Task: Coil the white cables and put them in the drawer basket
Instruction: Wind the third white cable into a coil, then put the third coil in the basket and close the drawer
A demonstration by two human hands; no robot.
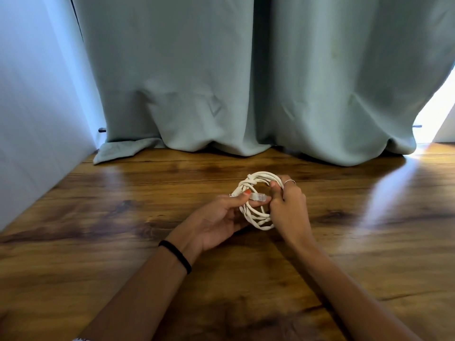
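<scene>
A white cable (257,179) is wound into a small coil of several loops, held just above the wooden tabletop (123,242). My left hand (219,220) pinches the clear plug (258,197) at the cable's end between thumb and fingers, across the middle of the coil. My right hand (288,205) grips the coil's right side, fingers curled round the loops. No drawer basket is in view.
A pale green curtain (221,82) hangs along the table's far edge and bunches onto the wood. A white wall (32,119) borders the left side. Bright light enters at the far right.
</scene>
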